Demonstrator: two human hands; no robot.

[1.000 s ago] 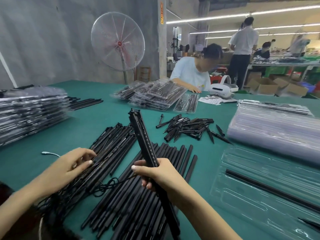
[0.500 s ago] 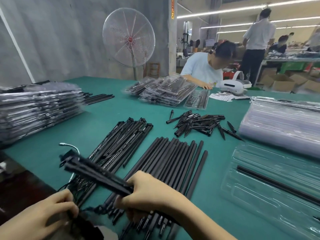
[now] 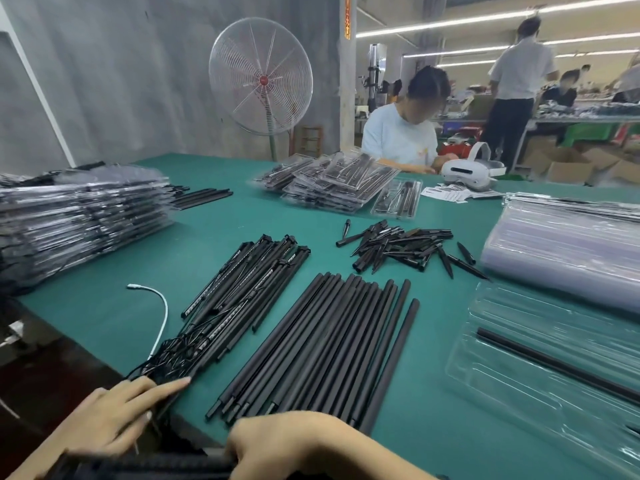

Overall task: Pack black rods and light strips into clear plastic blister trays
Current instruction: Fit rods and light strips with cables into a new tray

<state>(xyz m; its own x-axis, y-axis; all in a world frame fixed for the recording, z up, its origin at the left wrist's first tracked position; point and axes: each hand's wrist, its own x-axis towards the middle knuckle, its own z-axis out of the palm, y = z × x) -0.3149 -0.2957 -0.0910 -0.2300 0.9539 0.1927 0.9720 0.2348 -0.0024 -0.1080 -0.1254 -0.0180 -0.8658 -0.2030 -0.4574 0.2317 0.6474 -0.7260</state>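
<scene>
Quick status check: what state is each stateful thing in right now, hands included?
Open blister tray: one black rod seated, other slots bare.
Left hand: fingers straight, resting on light strip wires.
Right hand: grip on a dark strip, blurred.
Fan: blades sharp, apparently stopped.

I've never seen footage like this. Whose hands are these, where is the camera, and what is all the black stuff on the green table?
No machine here: a person wears a camera on the head, looking forward and down, so the two hands at the bottom are their own. The left hand rests with straight fingers on the near end of a pile of light strips with thin wires. The right hand grips a dark strip low at the picture's edge. On the green table lie a row of plain black rods, a heap of short black spikes, and, to the right, a clear blister tray already holding one rod.
</scene>
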